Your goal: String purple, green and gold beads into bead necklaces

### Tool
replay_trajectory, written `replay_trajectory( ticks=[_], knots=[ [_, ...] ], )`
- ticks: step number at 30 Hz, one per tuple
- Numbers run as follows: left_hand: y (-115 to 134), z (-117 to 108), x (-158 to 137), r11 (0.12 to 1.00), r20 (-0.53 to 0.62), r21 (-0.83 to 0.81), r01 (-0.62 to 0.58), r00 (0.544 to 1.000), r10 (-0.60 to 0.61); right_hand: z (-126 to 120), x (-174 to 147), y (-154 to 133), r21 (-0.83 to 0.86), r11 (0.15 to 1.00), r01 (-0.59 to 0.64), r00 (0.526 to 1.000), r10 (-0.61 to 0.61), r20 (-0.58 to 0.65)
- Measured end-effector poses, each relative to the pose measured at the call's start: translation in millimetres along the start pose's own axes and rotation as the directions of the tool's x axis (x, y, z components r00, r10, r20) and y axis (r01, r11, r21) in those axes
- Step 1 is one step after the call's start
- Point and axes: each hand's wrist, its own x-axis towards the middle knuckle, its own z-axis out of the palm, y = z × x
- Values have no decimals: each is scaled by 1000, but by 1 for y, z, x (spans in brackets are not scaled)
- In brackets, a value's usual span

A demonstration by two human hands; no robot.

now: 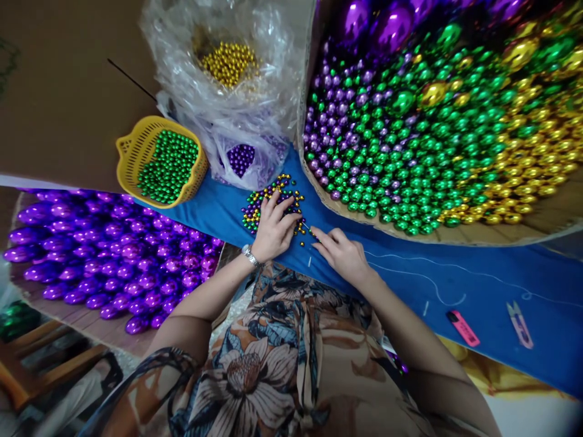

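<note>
My left hand (276, 229), with a metal watch on its wrist, lies palm down over a small heap of gold, green and purple beads (255, 212). Its fingers are spread, and their tips touch the beads. Just to the right, my right hand (340, 254) pinches a thin needle (306, 227) between thumb and fingers, pointing towards the left hand. Small dark beads seem to sit by its fingertips, too small to make out well. A pale thread (410, 274) trails to the right across the blue cloth (387, 249).
A yellow basket (125, 173) holds green beads. Plastic bags (273, 67) contain gold and purple beads. At right stands a large box (314, 182) of mixed beads; at left, a box of purple beads (118, 261). Thread snips (519, 325) and a pink-and-black item (463, 328) lie on the cloth.
</note>
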Motion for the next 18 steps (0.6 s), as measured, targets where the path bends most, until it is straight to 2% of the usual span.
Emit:
replay_trajectory(
  ticks=[9,18],
  knots=[
    [-1,4,-2,996,-17,55,-67,998,68,0,-1,2,-7,999,-34,999,33,-23],
    [-3,3,-7,997,-16,63,-51,998,52,-1,2,3,-37,998,-56,998,57,28]
  ],
)
